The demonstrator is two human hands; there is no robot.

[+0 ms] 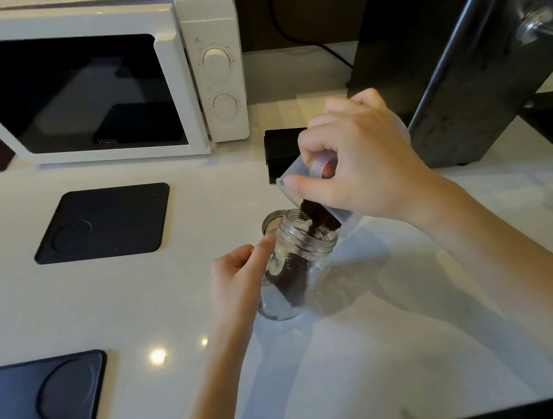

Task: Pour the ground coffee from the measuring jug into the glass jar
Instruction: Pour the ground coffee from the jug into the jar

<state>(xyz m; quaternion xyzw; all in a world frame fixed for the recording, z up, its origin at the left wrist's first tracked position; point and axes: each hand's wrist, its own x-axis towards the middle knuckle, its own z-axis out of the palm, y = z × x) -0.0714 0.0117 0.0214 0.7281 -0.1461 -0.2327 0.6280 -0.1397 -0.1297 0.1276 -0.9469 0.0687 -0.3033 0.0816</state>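
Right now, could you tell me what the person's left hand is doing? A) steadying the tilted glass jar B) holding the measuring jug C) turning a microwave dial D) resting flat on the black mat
A: the left hand grips the tilted glass jar, while the right hand tips the measuring jug over it.

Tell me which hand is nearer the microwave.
Left. The left hand grips the jar, closer to the microwave; the right hand tips the jug further right.

White countertop [72, 301], microwave [91, 75], black mats [102, 222].
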